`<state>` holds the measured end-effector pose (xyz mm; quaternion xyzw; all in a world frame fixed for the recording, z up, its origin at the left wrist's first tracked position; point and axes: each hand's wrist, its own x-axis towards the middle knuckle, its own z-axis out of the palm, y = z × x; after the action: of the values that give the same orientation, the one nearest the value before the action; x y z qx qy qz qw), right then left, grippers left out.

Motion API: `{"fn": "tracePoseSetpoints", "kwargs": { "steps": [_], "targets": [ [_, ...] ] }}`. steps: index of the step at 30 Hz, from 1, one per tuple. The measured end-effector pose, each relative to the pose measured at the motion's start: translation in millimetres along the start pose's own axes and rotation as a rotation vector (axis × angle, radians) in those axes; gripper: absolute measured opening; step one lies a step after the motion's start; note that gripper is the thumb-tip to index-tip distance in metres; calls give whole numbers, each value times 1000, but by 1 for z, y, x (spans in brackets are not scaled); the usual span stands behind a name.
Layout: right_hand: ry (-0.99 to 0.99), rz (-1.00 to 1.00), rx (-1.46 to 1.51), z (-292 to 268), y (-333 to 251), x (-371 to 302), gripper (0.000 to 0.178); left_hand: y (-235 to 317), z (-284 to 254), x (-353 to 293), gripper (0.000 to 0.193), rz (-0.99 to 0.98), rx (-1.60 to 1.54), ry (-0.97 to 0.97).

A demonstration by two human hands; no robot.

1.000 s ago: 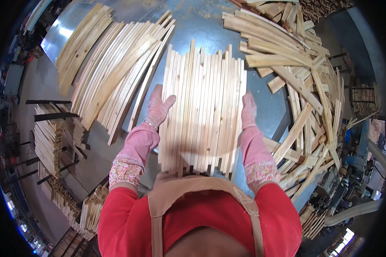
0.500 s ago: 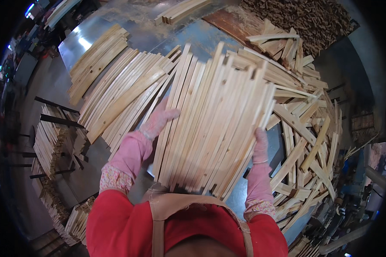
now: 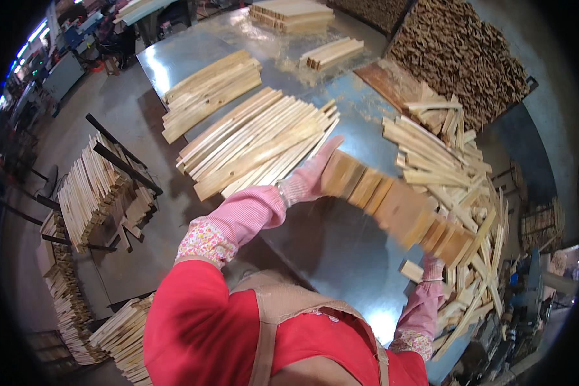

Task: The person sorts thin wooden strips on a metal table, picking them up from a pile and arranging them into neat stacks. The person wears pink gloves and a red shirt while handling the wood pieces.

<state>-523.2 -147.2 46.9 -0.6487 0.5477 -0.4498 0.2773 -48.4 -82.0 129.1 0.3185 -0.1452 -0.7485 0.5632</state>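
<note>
A bundle of wooden slats [image 3: 392, 206] is gripped between my two gloved hands over the metal table. It is tipped up, so the blurred brown cut ends face me and the slats' length is hidden. My left hand [image 3: 310, 175], in a pink glove, presses the bundle's left end with the thumb side up. At the right end my right hand [image 3: 433, 267] clasps the slats from the near side, its fingers partly hidden. A row of pale slats [image 3: 257, 145] lies just left of the bundle, and a short wood piece [image 3: 411, 271] is beside my right hand.
The metal table [image 3: 341, 254] carries another slat stack [image 3: 212, 87] at the far left and small stacks at the back. A loose heap of wood pieces [image 3: 476, 193] covers its right side. Beyond stands a large pile of cut wood [image 3: 460, 61]. Racked slats [image 3: 93, 193] stand left.
The bundle has turned from lying lengthwise before me to standing with its cut ends toward me, and has moved right. Both hands moved right with it, and my view shifted.
</note>
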Motion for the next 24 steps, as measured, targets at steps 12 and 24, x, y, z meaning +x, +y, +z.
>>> {"fn": "tracePoseSetpoints", "kwargs": {
  "steps": [12, 24],
  "targets": [
    [-760, 190, -795, 77, 18, -165, 60, -90, -193, -12, 70, 385, 2123, 115],
    [-208, 856, 12, 150, 96, -169, 73, -57, -238, -42, 59, 347, 2380, 163]
  ]
}}
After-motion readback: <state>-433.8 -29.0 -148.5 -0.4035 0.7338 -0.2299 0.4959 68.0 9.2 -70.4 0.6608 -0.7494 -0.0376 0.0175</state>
